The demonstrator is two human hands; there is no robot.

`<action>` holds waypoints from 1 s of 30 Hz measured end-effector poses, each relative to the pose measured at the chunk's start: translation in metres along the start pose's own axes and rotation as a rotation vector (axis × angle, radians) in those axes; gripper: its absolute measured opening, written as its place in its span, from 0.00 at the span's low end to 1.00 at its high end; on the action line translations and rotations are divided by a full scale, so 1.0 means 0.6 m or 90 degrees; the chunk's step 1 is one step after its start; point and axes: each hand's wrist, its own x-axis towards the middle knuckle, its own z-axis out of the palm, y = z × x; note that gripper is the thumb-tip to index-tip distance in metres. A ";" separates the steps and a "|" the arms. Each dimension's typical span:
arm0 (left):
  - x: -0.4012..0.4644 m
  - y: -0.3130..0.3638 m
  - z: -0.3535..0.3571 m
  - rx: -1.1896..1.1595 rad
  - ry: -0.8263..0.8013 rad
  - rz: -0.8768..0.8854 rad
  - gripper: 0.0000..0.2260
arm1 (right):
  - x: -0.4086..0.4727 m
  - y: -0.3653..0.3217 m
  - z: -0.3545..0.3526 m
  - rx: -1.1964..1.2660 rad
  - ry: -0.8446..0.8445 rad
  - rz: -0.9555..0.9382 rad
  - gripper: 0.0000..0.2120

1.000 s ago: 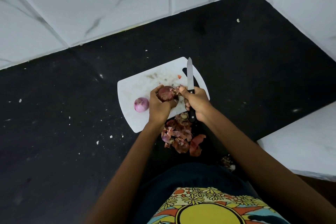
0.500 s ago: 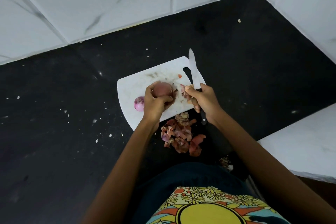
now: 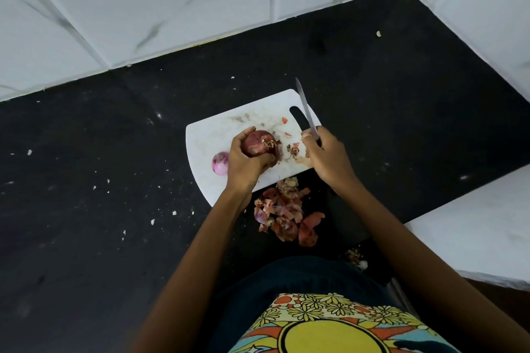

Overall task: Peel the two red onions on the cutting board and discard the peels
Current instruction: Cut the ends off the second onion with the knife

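We judge we are partway through onion 2 (image 3: 259,144), gripped in our left hand (image 3: 243,163) over the cutting board (image 3: 212,135), while our right hand (image 3: 324,155) holds the knife (image 3: 306,110), so next we strip its remaining skin onto the near peels (image 3: 286,215).

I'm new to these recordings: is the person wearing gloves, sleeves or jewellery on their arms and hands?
No. The left hand and right hand are bare, with no gloves, rings or watch visible, and both forearms are sleeveless.
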 end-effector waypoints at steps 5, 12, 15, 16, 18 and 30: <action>0.002 0.001 -0.003 -0.036 -0.007 -0.009 0.30 | 0.016 0.027 -0.008 -0.185 0.012 -0.039 0.10; 0.001 -0.018 0.005 0.109 0.011 0.106 0.29 | -0.002 0.008 0.012 0.042 -0.085 -0.003 0.16; 0.002 -0.026 0.014 0.179 0.032 0.192 0.27 | -0.012 -0.013 0.030 0.130 -0.121 -0.019 0.10; 0.001 -0.026 0.017 0.189 0.037 0.201 0.27 | -0.012 -0.016 0.037 0.143 -0.110 -0.030 0.08; -0.001 -0.024 0.021 0.175 0.034 0.200 0.27 | -0.009 -0.018 0.047 0.160 -0.072 -0.035 0.08; -0.003 -0.034 0.000 0.241 -0.060 0.196 0.31 | 0.013 -0.021 0.045 0.259 -0.055 0.067 0.10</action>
